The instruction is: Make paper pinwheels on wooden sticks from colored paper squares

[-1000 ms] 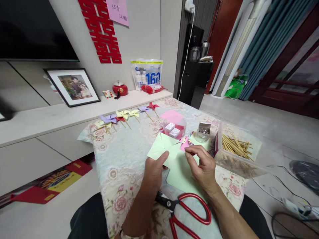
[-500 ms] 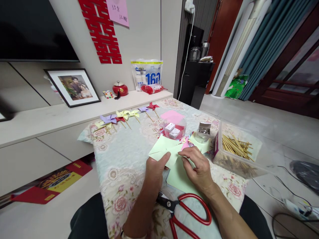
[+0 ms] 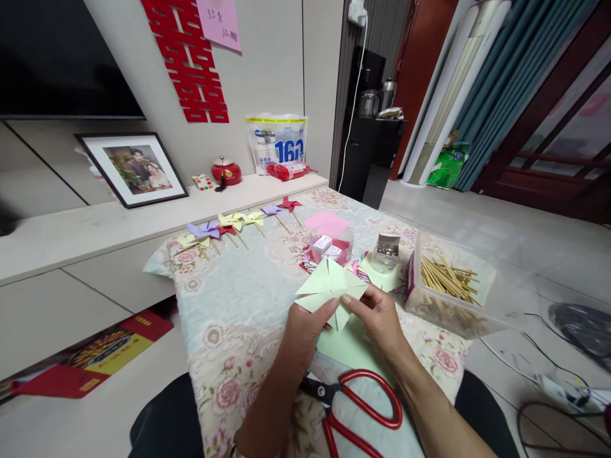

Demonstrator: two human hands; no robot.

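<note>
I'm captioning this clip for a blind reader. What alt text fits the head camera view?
Two bare hands, left hand and right hand, pinch a pale green cut paper square above a floral-clothed table. Red-handled scissors lie near the person; a clear plastic box of wooden sticks stands to the right, and finished paper pinwheels line the far edge.

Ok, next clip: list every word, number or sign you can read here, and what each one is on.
"160" in large digits: white plastic bag on the shelf; its smaller print is too blurred to read.
Red paper-cut double-happiness sign "囍": wall decoration.
Handwriting on the pink note: too blurred to read.
Red and yellow packet under the shelf: print unreadable.
Green folded paper held by the left hand and right hand: no text.
</note>
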